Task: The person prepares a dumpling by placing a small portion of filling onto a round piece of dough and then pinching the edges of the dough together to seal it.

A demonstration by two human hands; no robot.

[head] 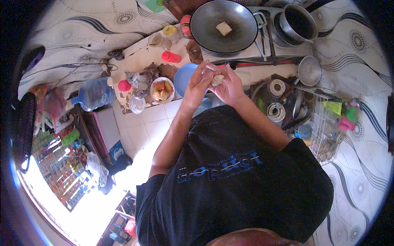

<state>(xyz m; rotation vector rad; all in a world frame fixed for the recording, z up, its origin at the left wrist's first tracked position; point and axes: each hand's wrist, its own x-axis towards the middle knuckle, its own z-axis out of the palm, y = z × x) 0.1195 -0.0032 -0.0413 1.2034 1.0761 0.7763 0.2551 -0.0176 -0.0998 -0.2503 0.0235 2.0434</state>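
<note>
My left hand (196,86) and my right hand (231,87) meet over the front of the counter. Between them is a small pale lump of food (218,80), perhaps dough or tofu. It lies against the fingers of my right hand, and the fingertips of my left hand press at its left side. A blue plastic plate (182,77) sits just beyond and partly behind my left hand. Past my hands, a large dark wok (209,41) stands on the stove with one flat square piece of food (223,29) in it.
Left of the blue plate are a plate of fried food (162,91), a crumpled cloth (138,83), a glass (137,104) and a red-capped container (171,57). To the right stand a saucepan (298,24), a perforated skimmer (309,70) and a wire dish rack (323,129).
</note>
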